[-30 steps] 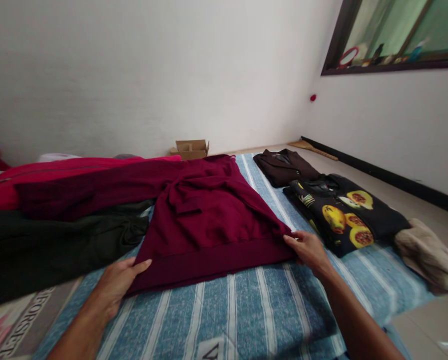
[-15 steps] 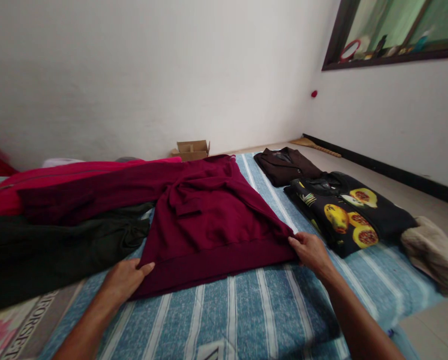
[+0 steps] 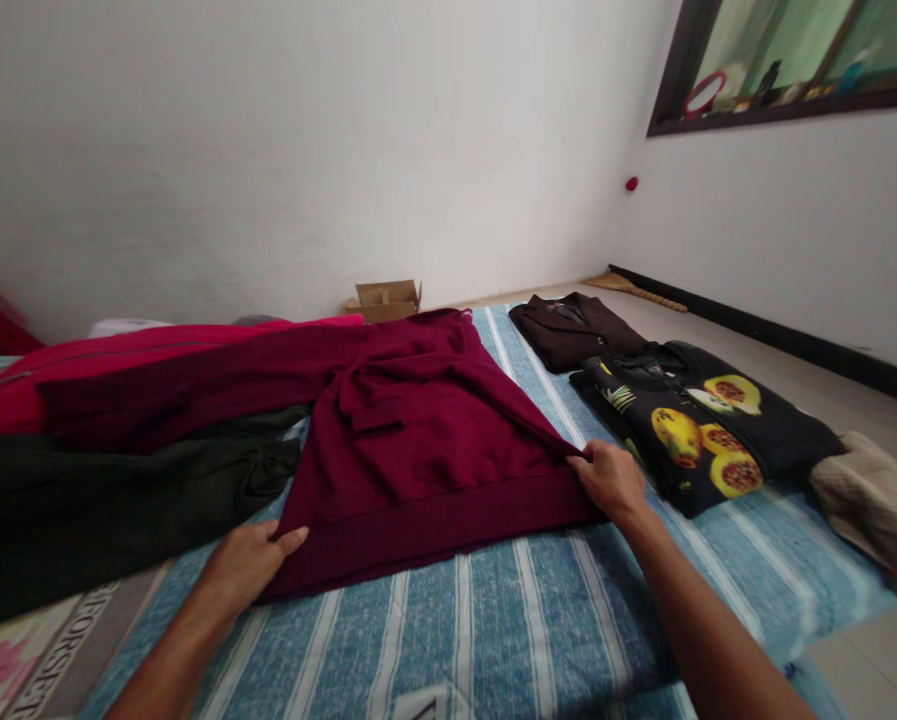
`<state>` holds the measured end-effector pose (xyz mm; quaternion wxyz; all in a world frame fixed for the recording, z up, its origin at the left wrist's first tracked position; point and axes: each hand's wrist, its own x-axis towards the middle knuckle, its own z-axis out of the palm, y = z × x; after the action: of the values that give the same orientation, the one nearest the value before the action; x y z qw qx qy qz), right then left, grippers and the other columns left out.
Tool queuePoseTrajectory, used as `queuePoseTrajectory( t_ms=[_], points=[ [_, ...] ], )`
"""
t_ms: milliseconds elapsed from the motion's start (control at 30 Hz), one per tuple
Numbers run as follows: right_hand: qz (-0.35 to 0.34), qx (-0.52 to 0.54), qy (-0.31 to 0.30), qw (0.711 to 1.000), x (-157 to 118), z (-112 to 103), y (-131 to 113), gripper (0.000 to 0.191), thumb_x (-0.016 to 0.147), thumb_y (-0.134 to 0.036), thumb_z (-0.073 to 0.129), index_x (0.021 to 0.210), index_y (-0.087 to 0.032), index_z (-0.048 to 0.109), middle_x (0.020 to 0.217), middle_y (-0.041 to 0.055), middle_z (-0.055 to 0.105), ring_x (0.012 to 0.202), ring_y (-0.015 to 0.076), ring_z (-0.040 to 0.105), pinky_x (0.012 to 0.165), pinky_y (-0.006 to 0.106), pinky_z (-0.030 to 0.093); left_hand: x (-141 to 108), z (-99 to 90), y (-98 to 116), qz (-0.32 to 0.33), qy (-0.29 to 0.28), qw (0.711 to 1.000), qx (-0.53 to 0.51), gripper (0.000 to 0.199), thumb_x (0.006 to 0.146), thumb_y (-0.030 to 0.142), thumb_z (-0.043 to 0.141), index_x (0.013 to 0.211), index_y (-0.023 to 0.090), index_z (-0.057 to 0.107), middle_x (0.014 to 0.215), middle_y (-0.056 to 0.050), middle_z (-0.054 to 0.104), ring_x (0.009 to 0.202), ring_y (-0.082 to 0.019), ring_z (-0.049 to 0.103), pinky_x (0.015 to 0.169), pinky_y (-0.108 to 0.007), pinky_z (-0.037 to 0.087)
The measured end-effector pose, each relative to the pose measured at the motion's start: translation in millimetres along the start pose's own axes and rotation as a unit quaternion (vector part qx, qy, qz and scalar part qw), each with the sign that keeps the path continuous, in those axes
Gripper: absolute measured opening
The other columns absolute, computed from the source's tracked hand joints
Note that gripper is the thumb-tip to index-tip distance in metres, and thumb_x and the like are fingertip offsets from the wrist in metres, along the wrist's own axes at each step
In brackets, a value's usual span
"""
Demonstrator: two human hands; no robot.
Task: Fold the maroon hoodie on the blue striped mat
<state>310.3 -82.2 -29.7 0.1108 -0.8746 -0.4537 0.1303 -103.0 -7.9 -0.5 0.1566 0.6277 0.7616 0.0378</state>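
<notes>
A maroon sweatshirt [image 3: 433, 440] lies spread on a blue and white striped sheet [image 3: 485, 620], its wide hem band towards me. One sleeve reaches out to the left, over a dark green garment and a red one; the other is folded across the body, its cuff near the middle. My left hand [image 3: 249, 565] pinches the left corner of the hem between thumb and fingers. My right hand [image 3: 608, 478] is closed on the right side edge, just above the hem band. The fingertips under the cloth are hidden on both hands.
To the right lie a folded black top with yellow fruit print [image 3: 703, 425], a folded dark brown garment [image 3: 572, 330] and a beige cloth [image 3: 868, 505]. Dark green trousers [image 3: 118, 510] and a red zipped garment [image 3: 125, 350] are on the left. A cardboard box [image 3: 388, 300] stands by the wall.
My right hand has shifted slightly up along the sweatshirt's right edge, away from the hem corner. My left hand keeps its hold at the left corner.
</notes>
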Motion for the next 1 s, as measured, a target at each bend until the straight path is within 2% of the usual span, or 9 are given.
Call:
queuePoseTrajectory(
  t_ms=[133,267,400,500,633,700,767,900,1000],
  points=[
    [0.014,-0.018,0.0,1.0,-2,6,4,0.031,0.085,-0.043,0.044,0.092,-0.021,0.065,0.093,0.0112,0.068,0.09,0.0257,0.062,0.064,0.03,0.041,-2,0.8,-3,-0.005,-0.067,0.99,-0.127,0.032,0.079,0.037,0.04,0.058,0.028,0.062,0.058,0.014,0.068,0.071,-0.017,0.066,0.065,-0.024,0.045],
    [0.01,-0.02,-0.008,1.0,-1,5,4,0.033,0.086,-0.043,0.043,0.094,-0.02,0.065,0.094,0.0116,0.068,0.092,0.025,0.062,0.067,0.03,0.042,2,0.6,-3,-0.001,-0.08,0.99,-0.113,0.03,0.079,0.035,0.041,0.06,0.027,0.063,0.058,0.012,0.068,0.071,-0.018,0.066,0.065,-0.025,0.044],
    [0.008,-0.016,-0.016,1.0,1,6,6,0.034,0.087,-0.042,0.041,0.094,-0.02,0.066,0.094,0.0116,0.068,0.092,0.0243,0.062,0.069,0.029,0.042,0,-6.7,1,0.016,-0.06,0.997,0.053,0.03,0.083,0.036,0.04,0.066,0.023,0.061,0.064,0.004,0.069,0.073,-0.02,0.065,0.065,-0.025,0.043],
    [0.005,-0.018,-0.015,1.0,1,8,7,0.036,0.087,-0.042,0.039,0.094,-0.02,0.066,0.095,0.012,0.068,0.092,0.0251,0.062,0.069,0.03,0.042,-17,-18.4,20,0.011,0.021,0.973,0.228,0.034,0.086,0.044,0.037,0.077,0.02,0.06,0.08,-0.007,0.069,0.078,-0.026,0.064,0.064,-0.031,0.043],
    [-0.001,-0.019,-0.015,1.0,0,9,7,0.036,0.088,-0.042,0.038,0.095,-0.019,0.065,0.095,0.0122,0.068,0.093,0.0251,0.062,0.069,0.03,0.042,-40,-20.2,80,0.188,0.106,0.96,0.177,0.029,0.087,0.035,0.038,0.086,0.017,0.061,0.096,-0.011,0.066,0.089,-0.024,0.061,0.075,-0.031,0.043],
    [-0.005,-0.021,-0.013,1.0,0,8,7,0.036,0.088,-0.041,0.037,0.095,-0.019,0.065,0.094,0.0122,0.068,0.092,0.0252,0.062,0.068,0.03,0.042,-41,-8.5,123,0.291,0.06,0.949,0.106,0.022,0.085,0.03,0.043,0.086,0.019,0.062,0.093,-0.005,0.067,0.087,-0.019,0.061,0.077,-0.027,0.042],
    [-0.009,-0.022,-0.012,1.0,-1,8,7,0.036,0.088,-0.041,0.037,0.094,-0.019,0.065,0.094,0.0122,0.068,0.092,0.0252,0.062,0.067,0.03,0.041,-36,10.0,170,0.404,-0.002,0.911,0.084,0.021,0.084,0.024,0.044,0.084,0.018,0.064,0.09,-0.005,0.067,0.085,-0.018,0.061,0.077,-0.027,0.043],
    [-0.008,-0.019,-0.01,1.0,0,8,8,0.035,0.089,-0.041,0.037,0.091,-0.02,0.065,0.092,0.0112,0.068,0.09,0.0245,0.063,0.065,0.029,0.039,-17,52.0,250,0.445,-0.025,0.89,0.091,0.019,0.082,0.019,0.047,0.08,0.019,0.066,0.09,-0.007,0.067,0.089,-0.02,0.061,0.079,-0.031,0.045],
    [-0.008,-0.019,0.002,1.0,0,10,9,0.036,0.089,-0.043,0.035,0.09,-0.021,0.064,0.088,0.0106,0.068,0.086,0.0244,0.063,0.063,0.029,0.039,-7,76.6,281,0.459,-0.001,0.884,0.091,0.02,0.082,0.018,0.047,0.089,0.016,0.066,0.097,-0.011,0.064,0.096,-0.023,0.058,0.08,-0.032,0.045]
  ],
)
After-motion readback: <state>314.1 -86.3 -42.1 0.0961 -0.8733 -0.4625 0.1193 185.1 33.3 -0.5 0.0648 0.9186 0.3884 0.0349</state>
